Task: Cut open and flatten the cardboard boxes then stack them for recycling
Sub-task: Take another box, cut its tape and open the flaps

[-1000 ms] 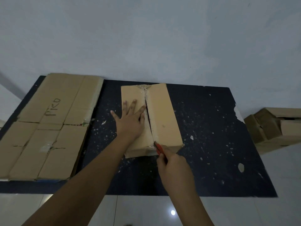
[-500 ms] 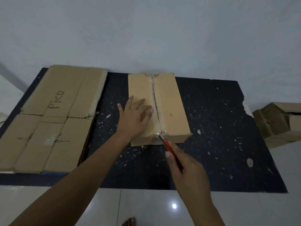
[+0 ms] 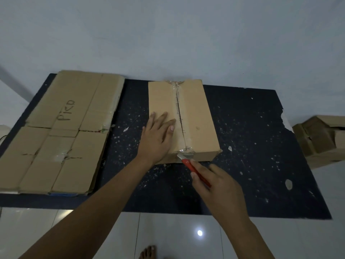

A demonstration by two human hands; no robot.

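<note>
Step in hand: slitting the taped seam of the box [image 3: 194,118], which sits mid-mat [image 3: 252,146]. Left hand [image 3: 156,137] lies flat, fingers straight, pressing the box's left flap. Right hand [image 3: 218,186] grips the red cutter [image 3: 194,169], blade at the near edge tape. Flattened stack [image 3: 56,137] lies left. Next move likely calls for cutting the near end tape, blade clear of the left hand.

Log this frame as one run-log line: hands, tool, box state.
left hand flat on box | right hand grips red cutter | blade at near-edge tape | flattened stack left
</note>
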